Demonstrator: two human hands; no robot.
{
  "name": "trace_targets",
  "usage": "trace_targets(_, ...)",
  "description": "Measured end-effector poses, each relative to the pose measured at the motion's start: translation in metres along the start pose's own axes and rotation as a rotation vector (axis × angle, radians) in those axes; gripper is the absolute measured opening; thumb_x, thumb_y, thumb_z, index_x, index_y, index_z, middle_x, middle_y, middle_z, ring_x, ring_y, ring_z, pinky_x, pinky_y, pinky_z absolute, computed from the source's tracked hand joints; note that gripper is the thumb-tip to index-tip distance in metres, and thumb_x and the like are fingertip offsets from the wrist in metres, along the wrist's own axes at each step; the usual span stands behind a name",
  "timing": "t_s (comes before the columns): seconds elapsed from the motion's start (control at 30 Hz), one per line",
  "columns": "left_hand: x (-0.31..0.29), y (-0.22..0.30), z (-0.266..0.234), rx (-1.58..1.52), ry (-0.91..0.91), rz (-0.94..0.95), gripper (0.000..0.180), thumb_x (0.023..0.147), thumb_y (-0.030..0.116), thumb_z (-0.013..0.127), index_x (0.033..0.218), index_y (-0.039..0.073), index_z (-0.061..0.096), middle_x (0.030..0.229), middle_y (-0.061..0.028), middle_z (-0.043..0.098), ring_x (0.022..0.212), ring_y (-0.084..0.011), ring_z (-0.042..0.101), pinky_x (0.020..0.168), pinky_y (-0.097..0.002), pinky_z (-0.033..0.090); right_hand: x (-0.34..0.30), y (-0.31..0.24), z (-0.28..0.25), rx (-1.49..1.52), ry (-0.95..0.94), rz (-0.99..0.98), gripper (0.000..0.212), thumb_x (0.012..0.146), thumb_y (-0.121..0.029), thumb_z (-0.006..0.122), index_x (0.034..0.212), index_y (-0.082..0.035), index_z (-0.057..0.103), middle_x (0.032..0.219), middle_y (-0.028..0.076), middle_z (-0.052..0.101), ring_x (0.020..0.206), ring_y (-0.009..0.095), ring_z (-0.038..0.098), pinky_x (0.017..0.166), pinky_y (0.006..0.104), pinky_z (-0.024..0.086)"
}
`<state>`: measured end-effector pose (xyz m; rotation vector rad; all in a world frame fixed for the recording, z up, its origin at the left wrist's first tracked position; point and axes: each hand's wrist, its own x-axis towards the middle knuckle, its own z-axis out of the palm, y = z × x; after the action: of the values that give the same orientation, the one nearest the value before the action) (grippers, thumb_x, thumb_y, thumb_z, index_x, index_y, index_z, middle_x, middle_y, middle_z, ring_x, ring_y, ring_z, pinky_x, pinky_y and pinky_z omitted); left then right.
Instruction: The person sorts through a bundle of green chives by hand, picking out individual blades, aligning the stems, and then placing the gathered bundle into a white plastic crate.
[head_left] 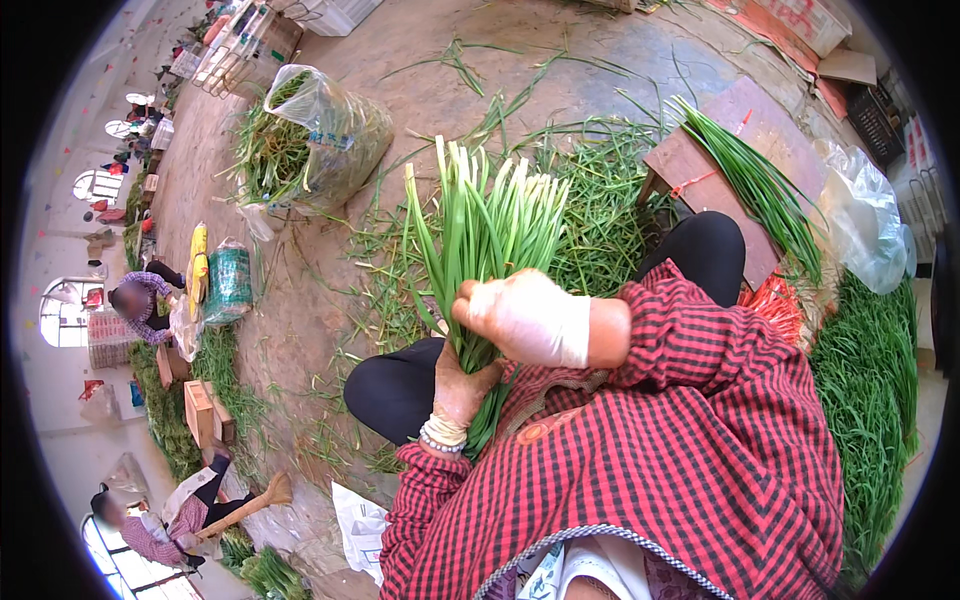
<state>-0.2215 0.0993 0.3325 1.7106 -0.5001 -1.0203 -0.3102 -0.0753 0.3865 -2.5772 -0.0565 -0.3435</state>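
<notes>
A thick bunch of garlic chives (490, 215) stands upright in front of me, its pale cut ends pointing away and its green leaves trailing down towards my lap. My left hand (462, 392), in a thin whitish glove with a beaded bracelet at the wrist, is wrapped round the lower part of the bunch. Across the bunch, above the left hand, lies my right hand (525, 318) in a similar glove. Its fingers are curled closed against the stalks; the exact grip of the fingertips is partly hidden.
Loose green trimmings (600, 195) litter the floor ahead. A low wooden table (695, 165) at right carries more chives (750, 185), beside red ties (775, 308) and a big chive pile (865, 400). A clear bag of trimmings (345, 140) stands far left; two people sit beyond.
</notes>
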Motion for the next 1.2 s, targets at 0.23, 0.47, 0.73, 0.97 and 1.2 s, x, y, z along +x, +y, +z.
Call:
trace_targets(0.23,0.001,0.006,-0.002,-0.023,-0.025,-0.005,0.058,0.074,0.003,0.073,0.127,0.000,0.048,0.116,-0.0092,0.063,0.101,-0.0185,0.062,0.085,-0.0296,0.051,-0.024,0.010,-0.007,0.523,0.123,0.034,0.008,0.087,-0.014,0.062,0.091,-0.007,0.059,0.083,0.010,0.062,0.075,0.030,0.065,0.066,0.0376,0.053)
trace_targets(0.47,0.001,0.003,-0.005,-0.128,-0.059,0.005,0.057,0.074,0.001,0.074,0.126,-0.002,0.051,0.117,-0.0117,0.064,0.103,-0.0216,0.064,0.093,-0.0339,0.050,-0.031,-0.005,0.011,0.653,-0.370,-0.104,0.018,0.090,-0.025,0.061,0.087,-0.007,0.062,0.081,0.011,0.065,0.077,0.030,0.064,0.068,0.0384,0.052)
trace_targets(0.73,-0.002,0.006,-0.007,-0.020,-0.077,-0.020,0.047,0.072,-0.002,0.070,0.118,-0.003,0.058,0.109,-0.0122,0.068,0.090,-0.0184,0.066,0.082,-0.0316,0.052,-0.015,0.048,-0.077,-0.129,0.537,0.017,0.011,0.083,-0.020,0.067,0.089,-0.010,0.066,0.100,0.008,0.066,0.096,0.029,0.064,0.080,0.0399,0.053)
trace_targets(0.97,-0.017,0.013,-0.011,-0.345,-0.088,-0.063,0.066,0.070,-0.007,0.067,0.132,-0.003,0.048,0.114,-0.0150,0.064,0.094,-0.0215,0.066,0.080,-0.0307,0.054,-0.023,0.059,-0.076,-0.210,0.400,-0.044,0.022,0.080,-0.026,0.068,0.081,-0.006,0.059,0.085,0.013,0.058,0.089,0.033,0.058,0.083,0.0464,0.047)
trace_targets(1.2,-0.010,-0.004,-0.015,-0.280,-0.119,0.005,0.064,0.071,-0.003,0.067,0.132,-0.001,0.048,0.112,-0.0127,0.066,0.093,-0.0216,0.065,0.081,-0.0324,0.052,-0.034,0.061,-0.066,-0.030,0.404,0.140,0.018,0.082,-0.022,0.067,0.090,-0.007,0.061,0.089,0.011,0.059,0.085,0.032,0.061,0.072,0.0425,0.050)
